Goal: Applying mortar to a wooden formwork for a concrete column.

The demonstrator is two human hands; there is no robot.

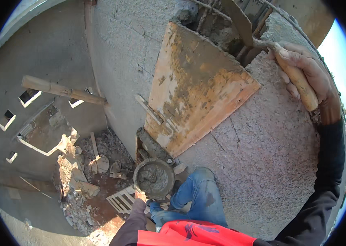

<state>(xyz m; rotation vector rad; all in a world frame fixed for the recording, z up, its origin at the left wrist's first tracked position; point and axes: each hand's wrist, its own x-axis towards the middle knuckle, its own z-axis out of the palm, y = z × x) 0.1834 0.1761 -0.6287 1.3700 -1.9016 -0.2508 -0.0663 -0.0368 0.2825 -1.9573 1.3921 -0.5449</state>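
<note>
- Head view, looking steeply down from a height: a person works at a rough grey rendered wall [263, 156], w/ rubble on the ground far below.
- Right hand [304, 74], upper right, fingers wrapped tight round the wooden handle of a trowel [242, 20]; blade points up-left into a gap at the wall top where rusty rebar [205, 16] and dark wet mortar show.
- Left hand [140, 197], bottom centre, mostly hidden under the pan; it seems to grip the rim of a round metal pan [154, 178] of grey mortar, but finger spread can't be told.
- The pan sits just left of the person's knee in blue jeans [199, 197], well below the gap.
- A mortar-smeared wooden board [197, 86] leans flat against the wall, just below-left of the gap.
- Doing it well (judgement): keep the pan level and close to the body; carry small loads on the blade; press mortar firmly round the bars; let drips fall on the board, not past it; keep weight steady, given the drop.
- Count: 1 trowel, 1 pan, 1 board, 2 hands, approx. 3–4 bars visible (hard to tell), 1 wooden beam [62, 90] jutting out from the wall at left, 1 pale pallet [122, 201] below.
</note>
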